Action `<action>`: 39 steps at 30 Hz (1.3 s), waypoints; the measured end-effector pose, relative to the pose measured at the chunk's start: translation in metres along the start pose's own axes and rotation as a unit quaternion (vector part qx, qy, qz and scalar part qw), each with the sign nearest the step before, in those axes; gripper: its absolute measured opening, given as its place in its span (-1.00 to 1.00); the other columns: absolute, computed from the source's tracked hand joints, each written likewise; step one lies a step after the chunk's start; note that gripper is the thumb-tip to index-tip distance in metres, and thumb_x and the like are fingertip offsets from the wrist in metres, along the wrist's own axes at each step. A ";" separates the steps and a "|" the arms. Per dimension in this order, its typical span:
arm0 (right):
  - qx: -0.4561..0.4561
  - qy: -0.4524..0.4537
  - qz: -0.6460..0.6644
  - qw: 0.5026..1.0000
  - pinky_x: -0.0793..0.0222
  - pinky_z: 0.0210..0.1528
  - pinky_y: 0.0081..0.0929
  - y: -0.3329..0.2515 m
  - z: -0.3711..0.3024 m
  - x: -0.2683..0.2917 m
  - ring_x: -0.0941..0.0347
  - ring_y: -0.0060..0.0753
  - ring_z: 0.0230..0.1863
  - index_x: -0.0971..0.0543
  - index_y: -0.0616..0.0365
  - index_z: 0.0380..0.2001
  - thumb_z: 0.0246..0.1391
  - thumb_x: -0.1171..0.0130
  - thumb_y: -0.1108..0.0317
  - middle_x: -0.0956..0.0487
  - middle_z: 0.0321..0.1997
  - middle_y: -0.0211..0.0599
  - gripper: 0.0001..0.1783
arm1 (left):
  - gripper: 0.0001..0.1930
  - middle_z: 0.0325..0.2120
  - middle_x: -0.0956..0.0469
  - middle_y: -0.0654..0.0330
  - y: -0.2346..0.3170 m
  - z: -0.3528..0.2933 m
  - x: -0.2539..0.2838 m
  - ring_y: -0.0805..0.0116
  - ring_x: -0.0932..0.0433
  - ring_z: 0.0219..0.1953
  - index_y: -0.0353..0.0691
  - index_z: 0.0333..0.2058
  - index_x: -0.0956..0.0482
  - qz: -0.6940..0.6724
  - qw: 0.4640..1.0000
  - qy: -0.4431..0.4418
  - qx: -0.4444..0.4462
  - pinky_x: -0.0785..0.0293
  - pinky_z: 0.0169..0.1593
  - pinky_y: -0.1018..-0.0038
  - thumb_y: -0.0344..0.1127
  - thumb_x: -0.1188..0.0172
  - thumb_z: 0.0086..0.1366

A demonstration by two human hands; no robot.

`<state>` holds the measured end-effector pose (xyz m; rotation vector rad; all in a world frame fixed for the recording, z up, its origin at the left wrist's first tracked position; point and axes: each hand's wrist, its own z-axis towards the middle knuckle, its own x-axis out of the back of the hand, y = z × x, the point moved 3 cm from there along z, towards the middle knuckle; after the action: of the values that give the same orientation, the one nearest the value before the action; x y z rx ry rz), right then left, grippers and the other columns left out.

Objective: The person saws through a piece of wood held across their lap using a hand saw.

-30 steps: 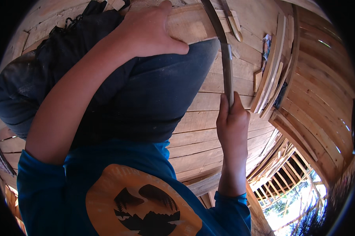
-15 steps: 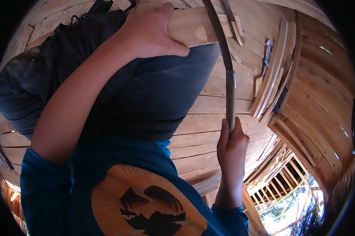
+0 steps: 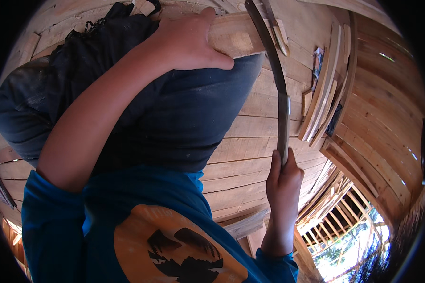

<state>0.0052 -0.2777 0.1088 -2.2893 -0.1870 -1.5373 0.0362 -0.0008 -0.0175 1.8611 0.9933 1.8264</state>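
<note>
Across my dark-trousered leg lies a short, pale wooden board [image 3: 238, 35]. My left hand [image 3: 189, 42] presses on it, thumb along the near edge and fingers closed over its far side, partly hidden. At the board's right end stands the long, slightly curved blade of a hand saw [image 3: 274, 61], its tip showing near the top of the view. Whether the teeth have bitten into the wood cannot be made out. Lower right, my right hand [image 3: 285, 181] is wrapped round the saw's handle.
Beyond the blade, a slim tool with a wooden end [image 3: 280, 38] lies on the plank floor [image 3: 250, 127]. Loose wooden strips [image 3: 323, 94] lie along the plank wall [image 3: 377, 104] at right. A slatted opening [image 3: 337, 219] shows lower right.
My right hand has drawn the saw back toward me and slightly right, bringing its tip into view. The left hand and board appear shifted a little to the right.
</note>
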 end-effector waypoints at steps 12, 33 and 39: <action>0.010 0.001 -0.018 1.000 -0.26 -0.71 -0.21 0.001 0.011 0.000 -0.49 0.05 -0.71 -0.44 0.28 -0.34 0.29 -0.07 0.41 -0.40 -0.78 -0.03 -0.85 | -0.10 -0.19 -0.56 -0.37 0.014 0.003 0.018 -0.20 -0.58 -0.09 -0.57 -0.05 -0.38 -0.027 0.993 -0.100 0.057 -0.50 0.04 0.19 0.16 -0.39 -0.15; -0.015 -0.011 0.011 1.000 -0.19 -0.65 -0.36 0.009 -0.001 0.007 -0.34 -0.37 -0.76 -0.50 0.31 -0.27 0.36 0.02 0.33 -0.33 -0.77 -0.18 -0.76 | -0.09 -0.28 -0.64 -0.14 0.002 0.004 -0.005 -0.03 -0.66 -0.18 -0.46 0.00 -0.46 0.016 1.000 -0.011 0.015 -0.55 -0.05 0.20 0.20 -0.39 -0.22; 0.026 0.004 -0.007 1.000 -0.19 -0.72 -0.19 -0.016 0.036 -0.002 -0.44 0.10 -0.72 -0.40 0.25 -0.42 0.30 -0.06 0.40 -0.36 -0.78 0.00 -0.80 | -0.07 -0.23 -0.61 -0.22 -0.011 0.003 0.008 -0.09 -0.62 -0.12 -0.51 0.01 -0.41 -0.027 0.998 -0.050 0.041 -0.52 0.01 0.20 0.18 -0.40 -0.19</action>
<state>0.0304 -0.2497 0.0992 -2.2450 -0.2383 -1.5310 0.0361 0.0135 -0.0195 1.9330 1.0875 1.6680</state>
